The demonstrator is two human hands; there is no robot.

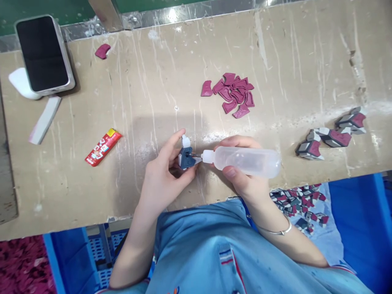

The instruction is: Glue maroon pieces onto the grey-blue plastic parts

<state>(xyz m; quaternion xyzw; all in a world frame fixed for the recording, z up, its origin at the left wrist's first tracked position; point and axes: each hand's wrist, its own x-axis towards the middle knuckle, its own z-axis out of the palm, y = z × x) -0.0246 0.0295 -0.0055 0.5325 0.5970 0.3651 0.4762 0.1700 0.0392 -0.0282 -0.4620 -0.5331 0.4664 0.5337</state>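
Shirt (196, 255), light blue, occupies the near edge of the view. Below table level, at left, maroon pieces (23, 265) lie beside a blue bin (70, 255); at right, a second blue bin (359, 222) holds many grey, white and maroon assemblies (301, 200) on a pale blue sheet (335, 222). A silver bracelet (282, 232) encircles the right wrist.

Left hand (162, 173): thumb and fingers pinch a dark blue-grey part (184, 159) with white ends, held above the near half of the table (147, 85), in front of the body. Right hand (249, 185): thumb and fingers are closed around a translucent bottle (248, 161), held nearly horizontal. Its thin nozzle points left at the notch of the part; contact cannot be confirmed.

Left of the left hand, a red packet (103, 148) lies at an angle. At right, three assemblies (337, 138) form a diagonal row. Beyond the hands sits a loose cluster of maroon inlays (237, 94).

Far left: a pale strip (45, 120), a white object (24, 83) partly under a black-screened device (43, 53), and one separate maroon inlay (103, 51). A metal rail (190, 14) borders the far edge.
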